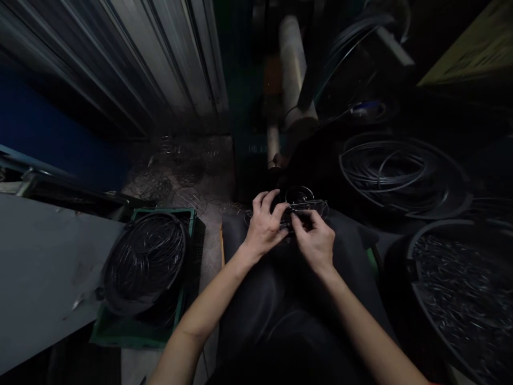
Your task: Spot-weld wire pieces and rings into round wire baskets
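"What is the left hand (264, 227) doing?"

"Its fingers are bent and spread over some dark wirework (310, 204), with the thumb underneath. I can't tell whether it grips or only steadies it."

"And the right hand (317, 240)?"

"Thumb and forefinger are pinched together on the same wirework, close to the left fingertips. The two hands nearly meet there."

"So where does the wirework sit?"

"Between the hands and a little past them, with thin straight lengths reaching out beyond the right fingers. Dark rings (298, 186) show just beyond the fingertips; whether they are joined to it is too dim to say."

"What's beneath?"

"Dark cloth (280, 289), spread under the hands and forearms."

"Anything off to the left of the hands?"

"A green crate (132, 334) with a round black tub (186, 240) resting tilted in it, full of wire coils (148, 251). Ahead of that, loose wire bits lie on the floor (214, 171)."

"To the right?"

"A large bin (412, 262) heaped with small bent metal pieces (460, 289). Farther ahead on that side, wire hoops (380, 166) lie in another round container."

"Straight ahead?"

"A thick pale cylinder (292, 53), standing beyond both hands."
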### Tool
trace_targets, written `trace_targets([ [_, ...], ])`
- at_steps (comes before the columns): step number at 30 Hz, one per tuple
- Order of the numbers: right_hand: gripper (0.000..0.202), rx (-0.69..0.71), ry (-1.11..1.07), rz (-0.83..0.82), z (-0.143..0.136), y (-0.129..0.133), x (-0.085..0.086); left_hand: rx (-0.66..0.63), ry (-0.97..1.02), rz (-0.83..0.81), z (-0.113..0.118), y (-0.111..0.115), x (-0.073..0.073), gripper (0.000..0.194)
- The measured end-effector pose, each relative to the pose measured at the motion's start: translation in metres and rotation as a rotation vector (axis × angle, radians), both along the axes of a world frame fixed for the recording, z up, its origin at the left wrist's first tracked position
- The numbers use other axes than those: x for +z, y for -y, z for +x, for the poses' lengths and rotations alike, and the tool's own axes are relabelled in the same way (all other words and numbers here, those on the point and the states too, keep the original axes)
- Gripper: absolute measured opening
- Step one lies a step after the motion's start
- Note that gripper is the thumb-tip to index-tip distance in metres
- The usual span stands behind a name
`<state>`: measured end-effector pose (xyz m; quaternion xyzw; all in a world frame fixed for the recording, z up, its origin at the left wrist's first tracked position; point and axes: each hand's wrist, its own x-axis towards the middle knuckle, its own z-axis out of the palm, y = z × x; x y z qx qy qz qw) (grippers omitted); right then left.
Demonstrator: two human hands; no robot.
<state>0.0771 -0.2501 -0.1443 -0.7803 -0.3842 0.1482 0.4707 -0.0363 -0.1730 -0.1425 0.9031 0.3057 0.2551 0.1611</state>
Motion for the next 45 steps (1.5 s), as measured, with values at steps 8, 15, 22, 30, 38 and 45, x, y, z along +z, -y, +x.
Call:
trace_targets([
  [8, 0.024, 0.042, 0.150, 0.148, 0.002, -0.029, 0.006, 0.054, 0.149, 0.121, 0.001, -0.027, 0.006, 0.049],
  [15, 0.025, 0.054, 0.185, 0.192, 0.010, -0.048, 0.009, 0.069, 0.201, 0.185, 0.005, -0.047, 0.004, 0.049],
  [22, 0.021, 0.092, 0.186, 0.292, 0.012, -0.065, 0.004, 0.097, 0.208, 0.248, 0.004, -0.060, 0.006, 0.048],
  [30, 0.022, 0.096, 0.220, 0.324, 0.016, -0.073, -0.001, 0.086, 0.224, 0.285, 0.006, -0.071, 0.009, 0.054],
  [38, 0.020, 0.077, 0.258, 0.368, 0.018, -0.079, -0.002, 0.063, 0.242, 0.302, 0.010, -0.080, 0.005, 0.055],
  [45, 0.021, 0.067, 0.276, 0.361, 0.021, -0.083, -0.006, 0.085, 0.236, 0.363, 0.013, -0.083, 0.007, 0.051],
])
